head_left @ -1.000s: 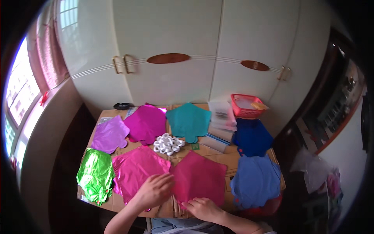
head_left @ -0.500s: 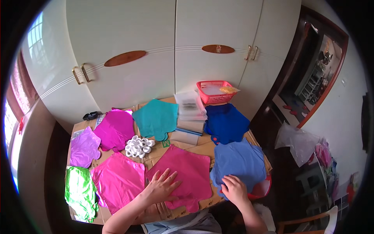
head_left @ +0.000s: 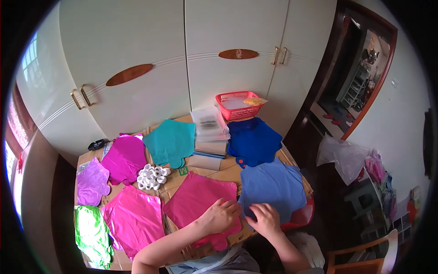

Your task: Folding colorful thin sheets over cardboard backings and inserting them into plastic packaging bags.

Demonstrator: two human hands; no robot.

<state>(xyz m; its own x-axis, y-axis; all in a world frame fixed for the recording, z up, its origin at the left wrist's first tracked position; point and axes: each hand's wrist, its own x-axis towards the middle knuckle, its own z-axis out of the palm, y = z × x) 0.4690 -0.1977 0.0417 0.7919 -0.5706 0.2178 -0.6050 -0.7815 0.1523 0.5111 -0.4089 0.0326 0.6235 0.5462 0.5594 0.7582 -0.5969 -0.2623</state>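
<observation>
A light blue fabric-like piece (head_left: 273,185) lies at the table's front right. My right hand (head_left: 264,219) is closed on its lower left corner, fingers curled. My left hand (head_left: 221,216) is over the right side of a dark pink piece (head_left: 200,196), its fingers bent together toward the blue piece's left edge; what its fingertips hold is hidden. Left of it lies a shiny hot pink piece (head_left: 134,219). Behind are a teal piece (head_left: 171,141), a dark blue piece (head_left: 254,140) and a magenta piece (head_left: 123,157).
White rolled bands (head_left: 153,177) are heaped mid-table, on cardboard (head_left: 182,178). Clear plastic bags (head_left: 210,123) are stacked near a red basket (head_left: 239,108) against the cabinet. Shiny green (head_left: 91,233) and lilac (head_left: 91,182) pieces lie left. A chair (head_left: 365,255) stands right.
My left hand has moved right across the dark pink piece from lying flat, spread, to bent fingers near the blue piece. My right hand stays at the blue corner. The view has shifted slightly.
</observation>
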